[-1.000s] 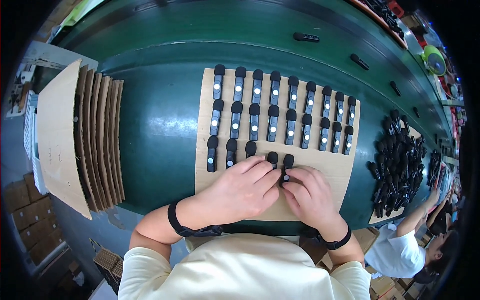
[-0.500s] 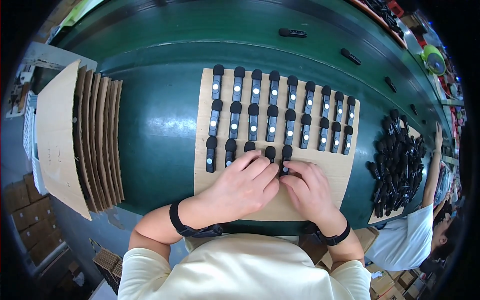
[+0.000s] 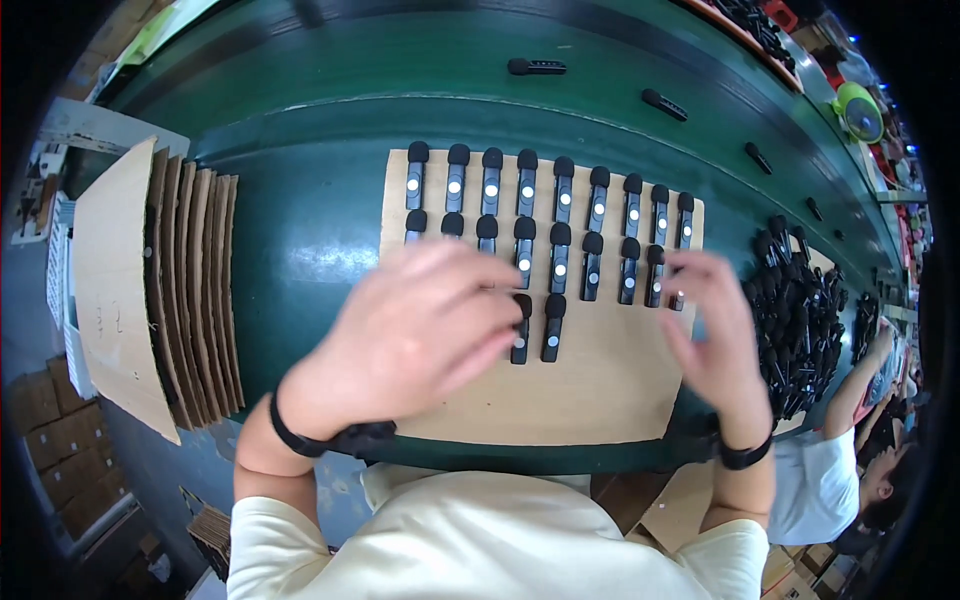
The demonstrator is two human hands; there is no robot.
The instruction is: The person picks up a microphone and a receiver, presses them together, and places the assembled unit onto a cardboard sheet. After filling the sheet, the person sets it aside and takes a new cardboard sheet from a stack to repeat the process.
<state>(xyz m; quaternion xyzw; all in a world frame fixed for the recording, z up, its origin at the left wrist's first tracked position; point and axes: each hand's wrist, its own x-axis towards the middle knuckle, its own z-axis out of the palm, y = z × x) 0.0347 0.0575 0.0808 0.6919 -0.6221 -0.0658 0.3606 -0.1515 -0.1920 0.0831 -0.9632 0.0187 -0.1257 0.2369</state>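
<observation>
Small black clip-on microphones [image 3: 559,258] with foam caps and pale round stickers lie in rows on a flat cardboard sheet [image 3: 560,400]. Two rows run across the sheet, with a partial row below. My left hand [image 3: 415,325], slightly blurred, hovers over the sheet's left part with fingers stretched and nothing visible in them. It covers some microphones of the lower rows. Over the sheet's right edge is my right hand [image 3: 715,325], its thumb and fingers apart and blurred, partly hiding the last microphones of the second row.
A heap of loose microphones [image 3: 800,320] lies to the right. Folded cardboard sheets [image 3: 190,300] stand at the left. Single microphones lie along the green belt [image 3: 420,75] at the far side. Another person in a white shirt [image 3: 815,485] reaches in at the right.
Both hands have left the partial row's microphones and moved apart, left hand leftward and right hand rightward and up. The microphones on the far belt have shifted left.
</observation>
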